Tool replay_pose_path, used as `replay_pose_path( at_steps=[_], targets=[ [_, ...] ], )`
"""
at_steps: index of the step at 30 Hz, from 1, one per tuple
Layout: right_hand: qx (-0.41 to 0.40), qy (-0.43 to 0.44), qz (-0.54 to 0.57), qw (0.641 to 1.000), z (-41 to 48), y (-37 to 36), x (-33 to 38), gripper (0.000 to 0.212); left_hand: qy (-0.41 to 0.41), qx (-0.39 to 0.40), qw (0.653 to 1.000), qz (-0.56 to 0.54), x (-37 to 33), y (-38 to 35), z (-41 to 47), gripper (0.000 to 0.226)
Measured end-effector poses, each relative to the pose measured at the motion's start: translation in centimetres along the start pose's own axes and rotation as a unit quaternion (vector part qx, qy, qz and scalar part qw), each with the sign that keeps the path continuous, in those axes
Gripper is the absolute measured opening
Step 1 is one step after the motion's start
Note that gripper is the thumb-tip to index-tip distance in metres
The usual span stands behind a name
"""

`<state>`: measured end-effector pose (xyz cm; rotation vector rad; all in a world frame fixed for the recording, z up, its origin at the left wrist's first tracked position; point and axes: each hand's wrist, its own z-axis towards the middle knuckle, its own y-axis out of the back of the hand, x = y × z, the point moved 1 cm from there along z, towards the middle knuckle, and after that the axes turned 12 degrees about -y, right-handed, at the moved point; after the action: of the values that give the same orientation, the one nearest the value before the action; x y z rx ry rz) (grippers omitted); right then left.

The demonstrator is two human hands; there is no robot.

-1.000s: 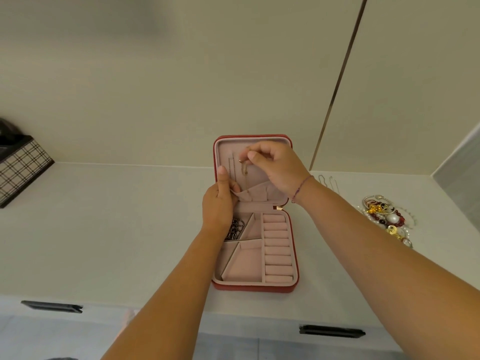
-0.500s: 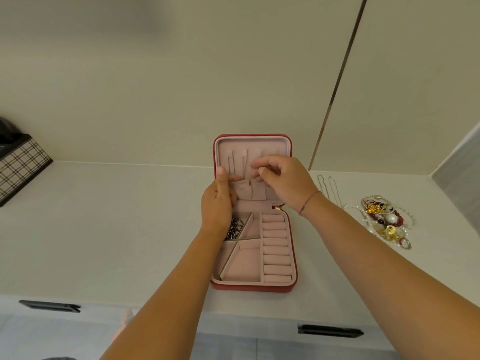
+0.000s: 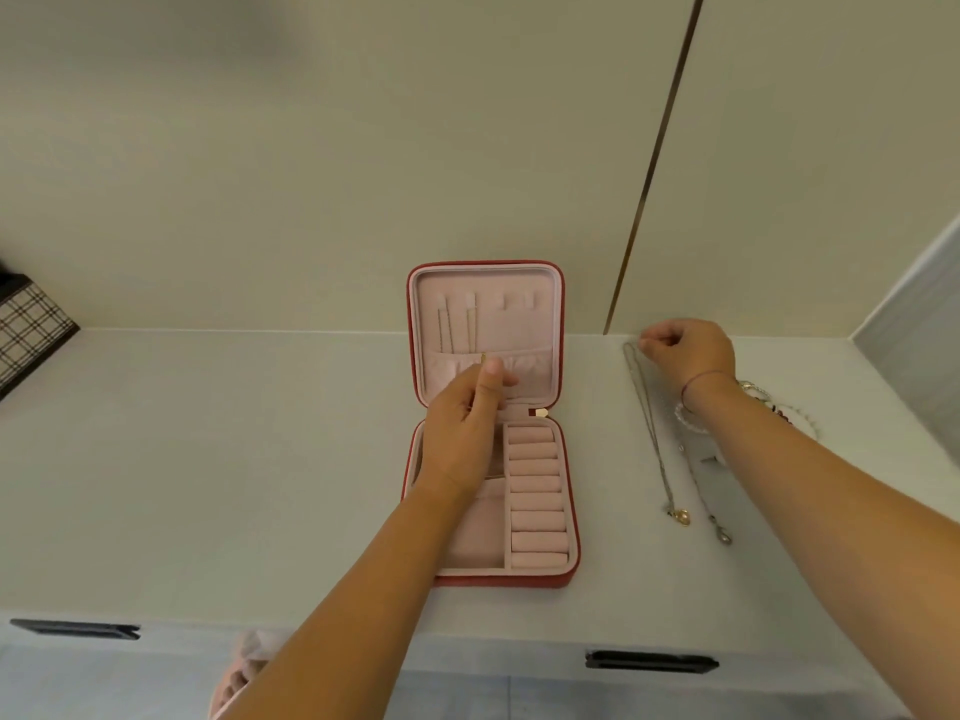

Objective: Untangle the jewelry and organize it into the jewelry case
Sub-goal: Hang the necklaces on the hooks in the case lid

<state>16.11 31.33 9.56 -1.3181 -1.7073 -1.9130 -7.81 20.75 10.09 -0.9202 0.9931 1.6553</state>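
Observation:
A red jewelry case (image 3: 568, 517) with pink lining stands open on the white counter, lid upright against the wall. Thin chains (image 3: 457, 324) hang from the lid's hooks into its elastic pocket. My left hand (image 3: 462, 428) lies over the case's left compartments, its thumb and fingers pinching the pocket's edge where a small gold piece (image 3: 483, 359) shows. My right hand (image 3: 685, 353) is off to the right at the wall, fingers curled and pinching the top end of a silver necklace (image 3: 652, 433) that lies stretched on the counter, its pendant (image 3: 680, 516) nearest me.
A second chain with a clasp (image 3: 723, 535) lies beside the necklace. A pile of bracelets and beads (image 3: 753, 392) is partly hidden behind my right wrist. A plaid box (image 3: 31, 324) stands at the far left. Drawer handles (image 3: 652, 661) sit below the counter edge.
My right hand left the case lid and moved right to the silver necklace on the counter. My left hand stayed at the lid pocket. The lid's hooks are now uncovered.

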Motion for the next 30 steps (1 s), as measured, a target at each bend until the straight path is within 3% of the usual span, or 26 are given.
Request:
replay_pose_path(
  at_steps=[7,13,16,22,26,30],
  targets=[
    [-0.011,-0.016,-0.127,0.992,1.7,-1.6,-0.2,0.012,-0.002,0.023,1.0,0.02,0.2,-0.1,0.2,0.033],
    [-0.014,-0.05,-0.199,0.979,2.7,-2.3,0.4,0.012,0.012,0.034,0.999,0.026,0.1,-0.1,0.3,0.033],
    [0.006,-0.077,-0.252,0.965,3.0,-2.6,0.7,0.027,0.02,0.037,0.999,0.031,-0.1,-0.2,0.2,0.032],
    [0.003,-0.046,-0.321,0.946,2.2,-3.1,1.1,0.029,0.025,0.034,0.999,0.03,-0.5,-0.2,0.1,0.032],
    [0.017,-0.007,-0.299,0.954,1.9,-2.6,0.6,0.03,0.025,0.032,0.999,0.029,-0.6,-0.2,0.2,0.032],
    [0.091,0.056,-0.121,0.987,1.1,-1.3,0.0,0.029,0.027,0.035,0.999,0.032,-0.4,-0.2,0.2,0.031]
  ],
)
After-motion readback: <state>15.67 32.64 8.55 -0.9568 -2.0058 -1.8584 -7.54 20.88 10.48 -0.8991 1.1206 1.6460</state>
